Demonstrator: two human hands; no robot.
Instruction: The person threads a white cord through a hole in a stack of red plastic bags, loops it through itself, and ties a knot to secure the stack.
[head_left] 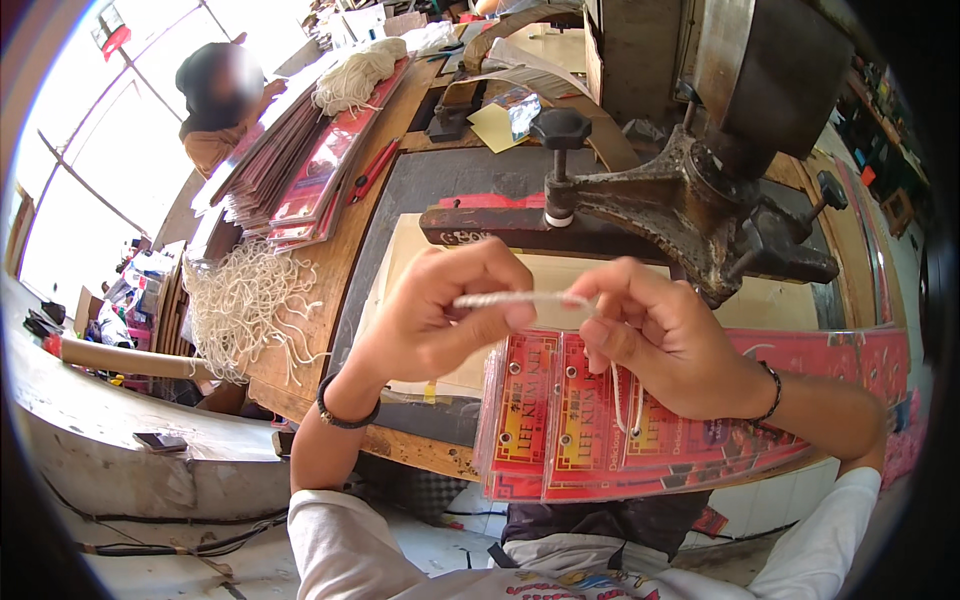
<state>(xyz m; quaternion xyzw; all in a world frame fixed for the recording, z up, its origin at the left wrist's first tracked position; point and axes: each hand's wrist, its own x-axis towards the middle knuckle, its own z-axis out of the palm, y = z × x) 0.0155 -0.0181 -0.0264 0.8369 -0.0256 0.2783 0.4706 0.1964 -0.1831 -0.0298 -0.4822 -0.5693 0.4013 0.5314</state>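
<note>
Between my two hands runs a short white cord (520,298), held up over the table. My left hand (450,310) pinches one stretch of it between thumb and fingers. My right hand (640,325) grips the cord farther along, and a loop hangs below its fingers. That loop comes down to the red and yellow printed plastic sheets (590,430), which lie overlapping at the table's near edge. Metal eyelets show near the sheets' corners. Whether the cord passes through an eyelet is hard to make out.
A black metal press (690,190) with knobs stands just beyond my hands. At left lie a pile of loose white cords (250,300), stacked red sheets (320,170), a white cord bundle (358,78) and a red-handled tool (375,170). Another person (215,95) is beyond the stack.
</note>
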